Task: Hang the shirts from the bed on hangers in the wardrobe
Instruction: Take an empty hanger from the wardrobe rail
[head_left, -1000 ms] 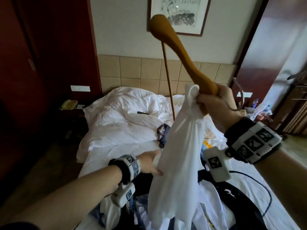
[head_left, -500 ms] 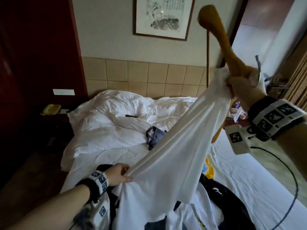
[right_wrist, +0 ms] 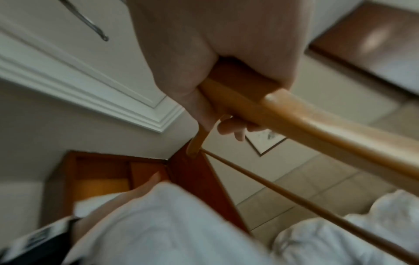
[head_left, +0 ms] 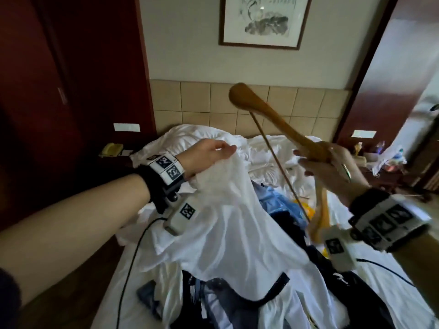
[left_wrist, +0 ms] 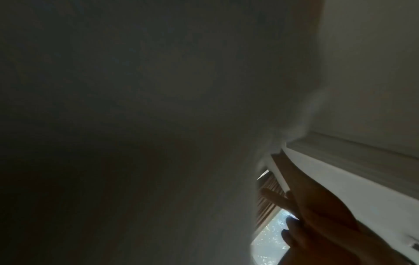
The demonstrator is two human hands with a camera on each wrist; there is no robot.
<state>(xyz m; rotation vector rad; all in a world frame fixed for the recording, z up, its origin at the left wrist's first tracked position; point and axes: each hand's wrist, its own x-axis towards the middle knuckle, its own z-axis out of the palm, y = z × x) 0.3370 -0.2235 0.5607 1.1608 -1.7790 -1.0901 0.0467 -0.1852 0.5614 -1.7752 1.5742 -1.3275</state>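
In the head view my left hand (head_left: 221,151) is raised over the bed and holds up one edge of a white shirt (head_left: 228,229). The shirt drapes down from it onto the clothes pile. My right hand (head_left: 308,162) grips a wooden hanger (head_left: 268,115) at its middle, with one shoulder end pointing up and left and its thin bar (head_left: 280,167) slanting down. In the right wrist view my right hand (right_wrist: 226,129) is wrapped round the hanger (right_wrist: 328,129), above the white shirt (right_wrist: 170,224). White fabric (left_wrist: 158,143) fills most of the left wrist view, beside my fingers (left_wrist: 317,215).
A pile of clothes lies on the bed, with a blue garment (head_left: 273,200) and a dark garment (head_left: 339,281). The crumpled duvet (head_left: 194,136) is by the headboard. Dark red wood panels (head_left: 71,91) stand at the left, with a phone (head_left: 110,149) on the nightstand. A cable (head_left: 133,257) hangs from my left wrist.
My right hand has let go of the shirt and come down with only the hanger. My left hand has risen from the pile, lifting the shirt by its edge.
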